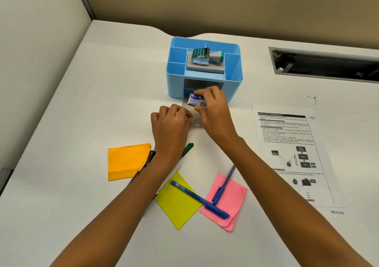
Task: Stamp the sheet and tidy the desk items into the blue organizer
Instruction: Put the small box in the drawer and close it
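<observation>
The blue organizer [233, 69] stands at the middle of the desk. On top of it lies a stamp [202, 56] on a grey ink pad [213, 68]. Its grey drawer [191, 110] is pulled out towards me. My left hand [171, 126] grips the drawer's front edge. My right hand [214, 110] pinches a small purple and white box [195, 100] above the drawer. The printed sheet [291, 153] lies to the right, with a "RECEIVED" mark [337, 212] at its near corner.
In front of me lie an orange note pad [126, 161], a yellow one [177, 202] and a pink one [230, 200]. Two blue pens [200, 199] rest across the pads. A green pen [187, 148] and other pens [150, 155] are partly hidden by my left arm. A cable slot [326, 64] sits far right.
</observation>
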Available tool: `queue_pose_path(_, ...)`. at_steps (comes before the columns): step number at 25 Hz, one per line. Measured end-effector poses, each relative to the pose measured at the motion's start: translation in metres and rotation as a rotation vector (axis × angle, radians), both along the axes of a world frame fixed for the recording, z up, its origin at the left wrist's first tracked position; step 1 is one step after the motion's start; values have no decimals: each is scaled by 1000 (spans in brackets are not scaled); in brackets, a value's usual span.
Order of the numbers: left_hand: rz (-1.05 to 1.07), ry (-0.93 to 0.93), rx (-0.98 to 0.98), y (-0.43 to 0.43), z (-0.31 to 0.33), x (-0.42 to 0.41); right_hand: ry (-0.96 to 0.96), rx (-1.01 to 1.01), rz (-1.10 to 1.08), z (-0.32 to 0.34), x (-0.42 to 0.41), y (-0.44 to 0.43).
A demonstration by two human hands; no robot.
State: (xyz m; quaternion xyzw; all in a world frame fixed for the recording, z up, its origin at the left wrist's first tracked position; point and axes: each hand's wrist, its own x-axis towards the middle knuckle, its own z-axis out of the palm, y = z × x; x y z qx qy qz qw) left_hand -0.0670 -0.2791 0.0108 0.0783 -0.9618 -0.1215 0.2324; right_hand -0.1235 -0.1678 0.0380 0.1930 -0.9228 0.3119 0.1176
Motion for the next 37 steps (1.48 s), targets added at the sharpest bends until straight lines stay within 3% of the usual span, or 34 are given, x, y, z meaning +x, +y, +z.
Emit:
queue_pose_path(5,2,18,-21,0,-6,-1,-158,201,76,-11,-11,-3)
queue_pose_path(8,3,22,-13,1,-8,-2,-175,78,61,-11,-7,1)
queue_pose_path(14,16,23,27,5,-10,-10,161,-152,-105,-23,23,15)
queue_pose_path(20,19,97,108,6,-6,-33,81,-229,-236,-38,45,24)
queue_pose_path(27,47,193,-44,-4,-6,-57,-58,-227,-276,-48,39,38)
queue_pose_path(33,135,190,-243,-8,-4,-76,-64,-202,-275,-54,37,39)
queue_pose_path(37,158,196,-218,-6,-8,-85,-62,-178,-235,-57,40,43)
